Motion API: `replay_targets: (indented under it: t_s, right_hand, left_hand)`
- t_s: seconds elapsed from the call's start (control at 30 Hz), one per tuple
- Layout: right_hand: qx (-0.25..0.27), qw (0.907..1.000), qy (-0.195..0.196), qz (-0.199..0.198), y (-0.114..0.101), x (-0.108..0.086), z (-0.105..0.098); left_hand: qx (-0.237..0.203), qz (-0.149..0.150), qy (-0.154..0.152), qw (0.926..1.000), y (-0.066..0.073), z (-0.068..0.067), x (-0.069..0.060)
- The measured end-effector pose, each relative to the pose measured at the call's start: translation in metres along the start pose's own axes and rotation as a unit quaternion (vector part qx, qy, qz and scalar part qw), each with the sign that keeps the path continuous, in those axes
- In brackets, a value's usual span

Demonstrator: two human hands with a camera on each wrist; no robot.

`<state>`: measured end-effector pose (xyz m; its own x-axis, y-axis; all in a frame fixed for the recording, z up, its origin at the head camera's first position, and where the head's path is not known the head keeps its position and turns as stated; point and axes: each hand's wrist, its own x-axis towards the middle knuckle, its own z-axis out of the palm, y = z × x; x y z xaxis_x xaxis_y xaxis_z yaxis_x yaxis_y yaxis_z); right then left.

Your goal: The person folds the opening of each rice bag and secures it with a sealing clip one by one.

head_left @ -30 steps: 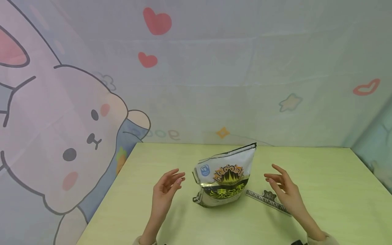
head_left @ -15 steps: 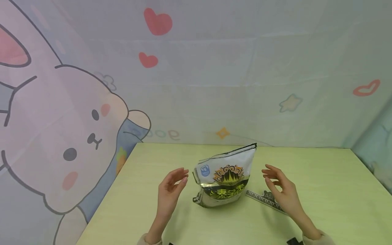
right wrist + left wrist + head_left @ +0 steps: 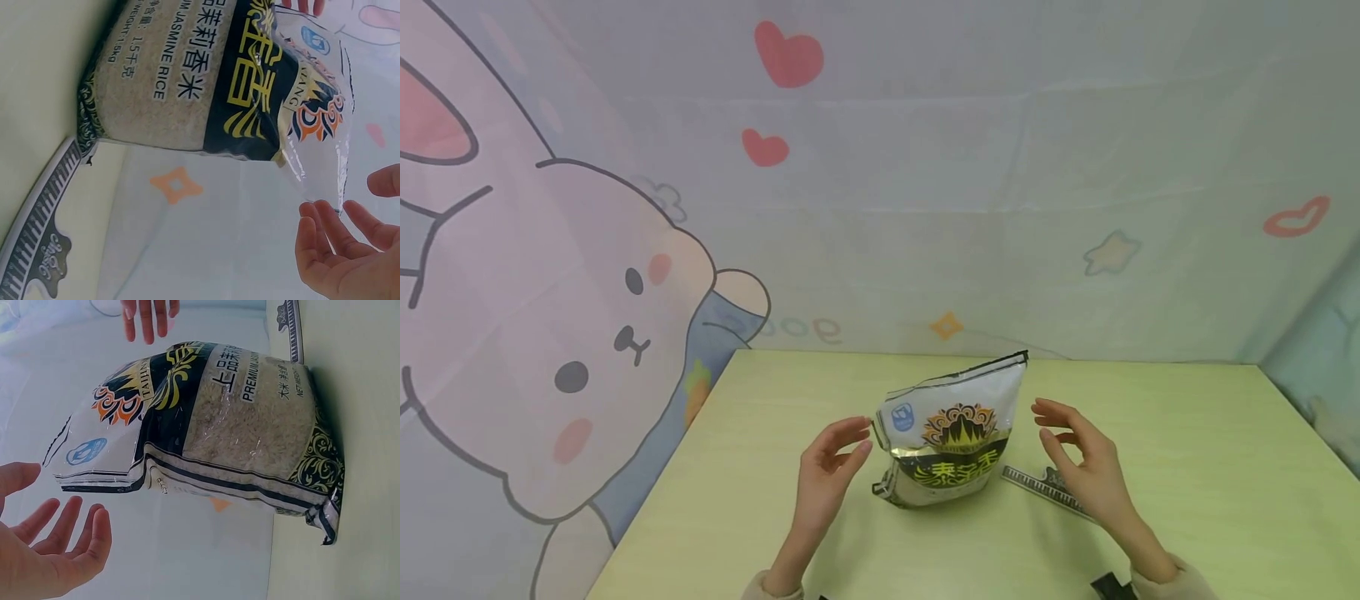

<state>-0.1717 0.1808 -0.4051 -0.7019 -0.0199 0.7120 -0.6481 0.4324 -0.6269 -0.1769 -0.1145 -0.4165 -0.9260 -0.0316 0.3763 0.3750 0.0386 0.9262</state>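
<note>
On the table (image 3: 1195, 433), its near edge cut off, the rice bag (image 3: 955, 442) stands, back hidden. At its nine and three o'clock, the left hand (image 3: 831, 465) and right hand (image 3: 1088, 462) have loose, ungrasping fingers; fingertip contact is unclear. The clip (image 3: 1037, 486), at four, is partly covered.

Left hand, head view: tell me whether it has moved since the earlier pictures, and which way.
Yes. The left hand has moved rightward, closer to the rice bag, which stands unmoved on the table.
</note>
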Motion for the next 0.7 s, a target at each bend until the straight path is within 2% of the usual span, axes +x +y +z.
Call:
replay_targets:
  t_s: [0.2,0.47,0.7]
  right_hand:
    - [-0.01,0.9994,-0.006,-0.033,0.009,0.0,0.004]
    - [-0.023,0.9989,-0.017,-0.037,0.001,0.008,0.009]
    - [-0.033,0.9971,-0.006,-0.069,-0.013,0.019,0.019]
  left_hand:
    - [-0.009,0.001,0.0,1.0,0.001,0.003,-0.001]
    - [-0.01,-0.005,0.004,0.9999,0.002,0.005,-0.001]
    - [-0.007,-0.021,0.006,0.9997,0.002,0.005,-0.001]
